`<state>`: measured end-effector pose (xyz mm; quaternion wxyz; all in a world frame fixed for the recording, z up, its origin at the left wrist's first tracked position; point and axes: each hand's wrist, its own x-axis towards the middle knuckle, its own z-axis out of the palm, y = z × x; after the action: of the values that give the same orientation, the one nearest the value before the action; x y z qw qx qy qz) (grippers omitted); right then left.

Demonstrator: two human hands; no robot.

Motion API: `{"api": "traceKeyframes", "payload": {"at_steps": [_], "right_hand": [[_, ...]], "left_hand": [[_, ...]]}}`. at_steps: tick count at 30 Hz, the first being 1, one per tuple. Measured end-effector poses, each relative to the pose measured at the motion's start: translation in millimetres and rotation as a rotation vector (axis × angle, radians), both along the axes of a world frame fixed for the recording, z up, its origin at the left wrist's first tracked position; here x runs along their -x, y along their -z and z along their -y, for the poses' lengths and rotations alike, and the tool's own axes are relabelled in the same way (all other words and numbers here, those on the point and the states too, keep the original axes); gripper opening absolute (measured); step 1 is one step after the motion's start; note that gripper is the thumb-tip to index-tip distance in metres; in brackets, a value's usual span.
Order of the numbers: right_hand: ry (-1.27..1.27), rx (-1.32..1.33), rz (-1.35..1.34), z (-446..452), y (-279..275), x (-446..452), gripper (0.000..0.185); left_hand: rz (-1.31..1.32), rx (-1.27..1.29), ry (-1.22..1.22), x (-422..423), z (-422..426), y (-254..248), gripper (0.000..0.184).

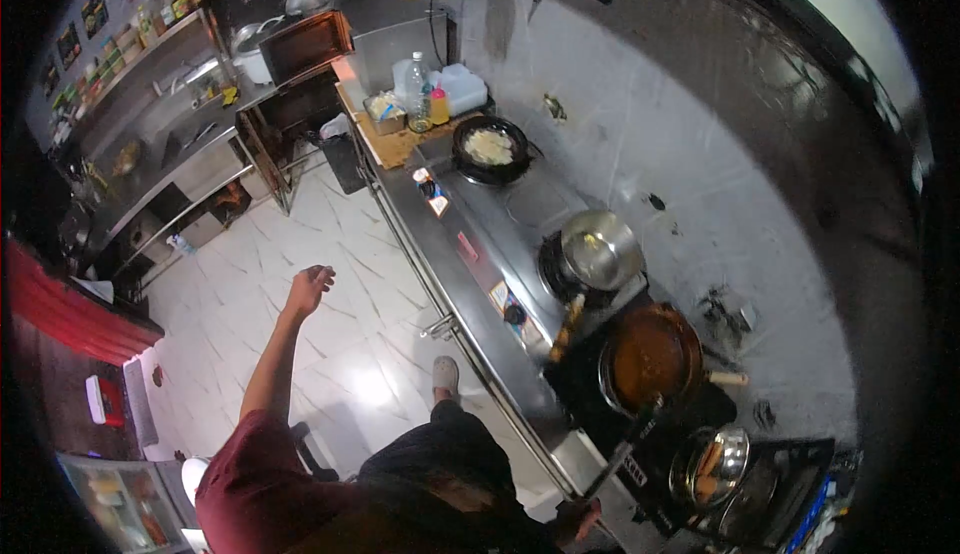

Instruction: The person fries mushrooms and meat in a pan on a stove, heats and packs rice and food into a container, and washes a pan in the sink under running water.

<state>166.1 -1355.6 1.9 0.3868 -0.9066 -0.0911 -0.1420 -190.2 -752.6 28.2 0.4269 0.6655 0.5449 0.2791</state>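
Note:
My left hand [312,289] is held out over the tiled floor, fingers loosely bent and slightly apart, with nothing visible in it. Low in the view, beside the counter's front edge, my right hand [578,521] is dim and partly cut off. It is close to the end of a long black handle [622,456], but whether it grips that handle cannot be made out. The handle runs up to a round pan [650,359] of brown liquid on the stove. Beside this pan, a steel bowl [709,466] contains long orange-brown pieces.
A steel pot [602,250] stands mid-counter. Farther along sits a black wok [490,149] with pale food. A clear bottle [418,94], a yellow bottle [439,106] and a white jug [462,88] stand at the far end. A metal rail [455,329] runs along the counter front.

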Motion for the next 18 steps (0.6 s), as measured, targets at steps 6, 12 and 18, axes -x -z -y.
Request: {"api": "traceKeyframes", "payload": {"at_steps": [6,12,18], "right_hand": [[-0.613,-0.189,-0.055,-245,13,-18,0.028],[-1.271,-0.350,-0.174,-460,-28,6,0.024],[-1.439,-0.466,-0.980,-648,-74,75,0.022]], "left_hand": [[0.062,0.336,0.081,32,-23,117,0.047],[0.087,1.100,-0.349,145,69,137,0.053],[0.203,1.548,-0.763,274,7,123,0.051]]}}
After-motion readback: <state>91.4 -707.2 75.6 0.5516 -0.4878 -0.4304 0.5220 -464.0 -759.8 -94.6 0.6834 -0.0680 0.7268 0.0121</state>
